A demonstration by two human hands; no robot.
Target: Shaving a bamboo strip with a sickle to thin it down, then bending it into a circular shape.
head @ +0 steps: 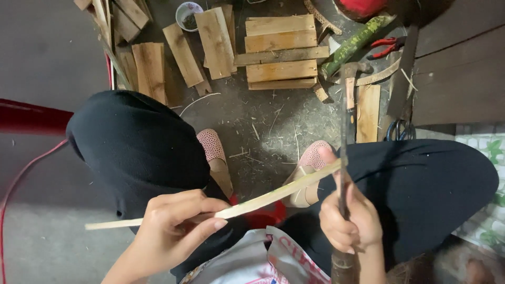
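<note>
The left hand (168,231) pinches a thin bamboo strip (231,210) lying across the knees. The right hand (350,221) is closed around a long knife (344,137), whose blade meets the strip's far end.

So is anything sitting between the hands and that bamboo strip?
No. The left hand already pinches the bamboo strip, and the right hand presses the long blade directly against its far end.

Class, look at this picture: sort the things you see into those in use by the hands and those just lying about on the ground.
In use:
left hand
bamboo strip
right hand
long knife

Lying about:
cut bamboo slats
green bamboo piece
red pliers
small bowl
scissors
</note>
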